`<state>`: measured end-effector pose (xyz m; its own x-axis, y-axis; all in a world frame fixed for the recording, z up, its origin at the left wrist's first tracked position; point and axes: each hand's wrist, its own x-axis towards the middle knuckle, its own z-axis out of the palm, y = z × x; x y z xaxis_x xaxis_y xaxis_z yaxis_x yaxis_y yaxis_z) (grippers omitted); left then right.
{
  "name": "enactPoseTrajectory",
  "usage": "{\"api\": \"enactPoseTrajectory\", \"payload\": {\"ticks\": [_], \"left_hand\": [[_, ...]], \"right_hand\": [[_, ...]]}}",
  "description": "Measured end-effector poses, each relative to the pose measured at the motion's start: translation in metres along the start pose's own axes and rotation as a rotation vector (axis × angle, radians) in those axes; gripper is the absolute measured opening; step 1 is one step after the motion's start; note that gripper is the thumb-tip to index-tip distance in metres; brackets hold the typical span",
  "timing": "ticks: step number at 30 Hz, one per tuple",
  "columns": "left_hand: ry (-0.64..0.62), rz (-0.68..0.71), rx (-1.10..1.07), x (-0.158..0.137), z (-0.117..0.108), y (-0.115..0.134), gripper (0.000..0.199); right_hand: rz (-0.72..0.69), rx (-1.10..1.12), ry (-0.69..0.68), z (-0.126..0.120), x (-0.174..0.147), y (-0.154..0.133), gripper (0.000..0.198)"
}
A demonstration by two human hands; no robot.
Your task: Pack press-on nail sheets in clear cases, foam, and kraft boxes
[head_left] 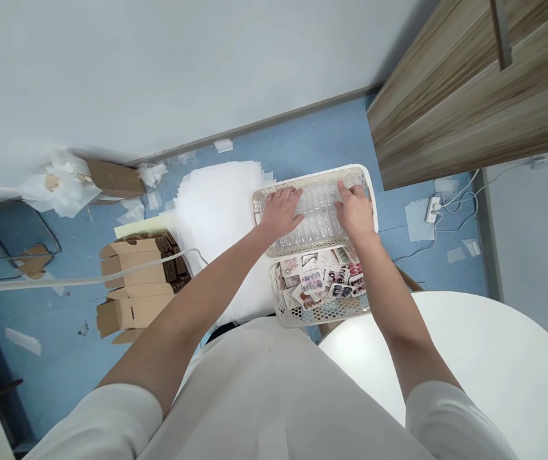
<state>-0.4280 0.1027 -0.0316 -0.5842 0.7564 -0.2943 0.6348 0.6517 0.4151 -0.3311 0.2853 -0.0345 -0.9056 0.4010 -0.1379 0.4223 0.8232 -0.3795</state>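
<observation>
A cream plastic basket point(373, 211) holds rows of clear plastic cases point(319, 198). My left hand point(280, 214) rests over the left end of these cases, its fingers spread and palm down. At the right end, my right hand point(356, 209) touches the cases with thumb and forefinger apart; its other fingers are partly curled. Nothing lifted shows in either hand. Nearer my body, a second cream basket point(322, 315) contains several cards of colourful press-on nails point(311, 282). My right forearm passes over its right side.
White sheets point(221, 198) are stacked left of the baskets, beside flattened brown cardboard boxes point(142, 281). A white round table point(494, 358) stands at the right. Beyond are a wood-grain cabinet point(465, 96) and a power strip point(432, 209) with cables. A pale cable point(87, 280) crosses at left.
</observation>
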Motion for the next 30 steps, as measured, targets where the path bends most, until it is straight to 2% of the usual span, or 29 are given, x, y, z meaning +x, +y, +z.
{"api": "enactPoseTrajectory", "payload": {"ticks": [6,10,13,16,19,22,26,30], "left_hand": [[-0.022,0.059,0.078,-0.008,-0.002,-0.003,0.056],[0.018,-0.007,0.154,-0.027,-0.007,-0.009,0.059],[0.067,-0.069,0.2,-0.047,-0.015,-0.018,0.057],[0.134,-0.121,0.211,-0.066,-0.022,-0.029,0.049],[0.183,-0.155,0.201,-0.075,-0.024,-0.037,0.043],[0.216,-0.209,0.175,-0.075,-0.022,-0.038,0.044],[0.208,-0.251,0.155,-0.072,-0.02,-0.036,0.05],[0.165,-0.254,0.161,-0.071,-0.021,-0.036,0.058]], "right_hand": [[0.039,-0.283,-0.051,-0.002,-0.008,-0.015,0.052],[0.041,-0.338,-0.079,-0.006,-0.011,-0.019,0.063],[0.043,-0.315,-0.026,-0.01,-0.014,-0.031,0.067],[-0.08,-0.254,-0.036,-0.011,-0.015,-0.055,0.068],[-0.342,-0.169,-0.188,-0.001,-0.008,-0.087,0.061],[-0.523,-0.087,-0.318,0.021,0.005,-0.113,0.056],[-0.497,-0.022,-0.36,0.044,0.018,-0.123,0.063],[-0.564,0.035,-0.36,0.043,0.023,-0.112,0.061]]}}
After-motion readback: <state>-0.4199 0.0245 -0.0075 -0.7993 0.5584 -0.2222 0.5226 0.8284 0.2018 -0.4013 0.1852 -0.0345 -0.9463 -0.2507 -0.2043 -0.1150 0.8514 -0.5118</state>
